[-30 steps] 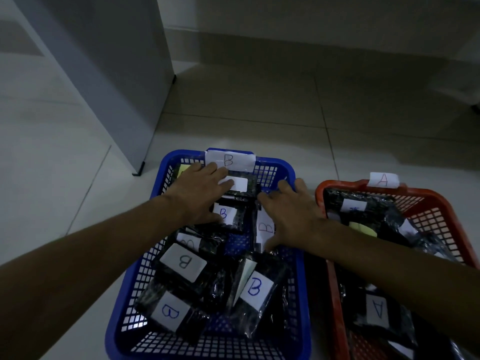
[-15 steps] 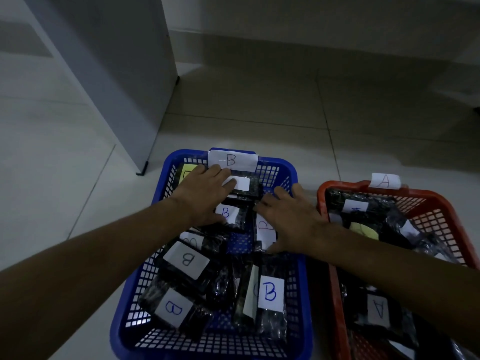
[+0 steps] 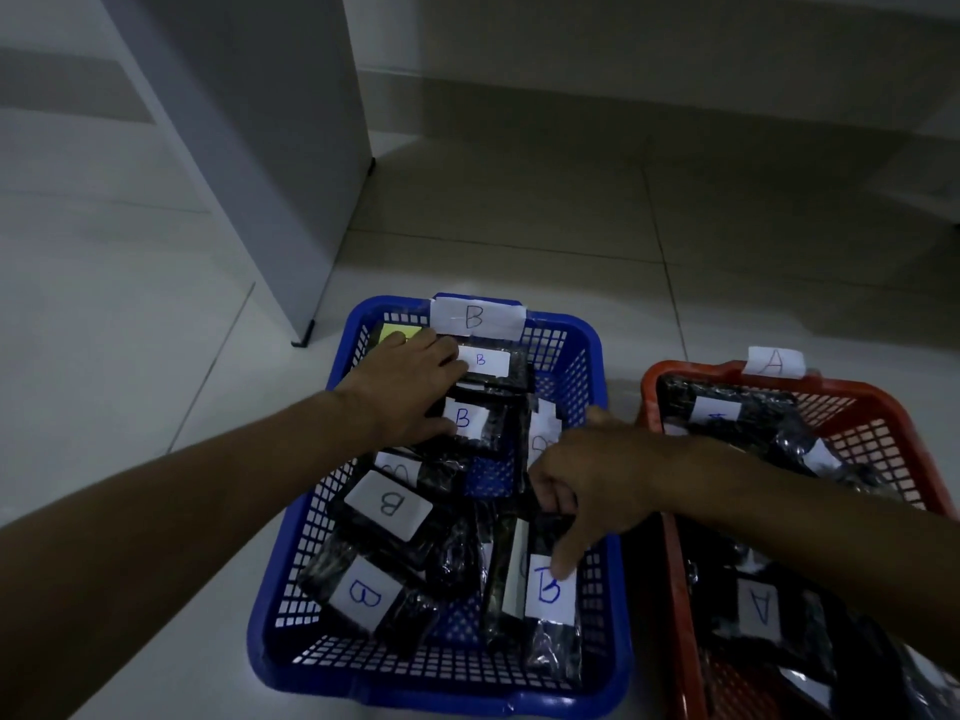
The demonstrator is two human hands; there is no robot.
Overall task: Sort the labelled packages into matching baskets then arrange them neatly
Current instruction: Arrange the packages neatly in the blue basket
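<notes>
Since a second ago the right hand (image 3: 587,480) has drawn back toward the blue basket's (image 3: 311,517) near end, fingers curled, thumb touching a B-labelled package (image 3: 550,595). Farther in, the left hand (image 3: 410,387) lies flat, fingers straight, on packages at the basket's far end.

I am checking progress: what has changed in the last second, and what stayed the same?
The right hand drew back toward the person, from the far packages to the near B package, its thumb now on the label. The left hand stayed flat on the far packages; blue basket unchanged.
</notes>
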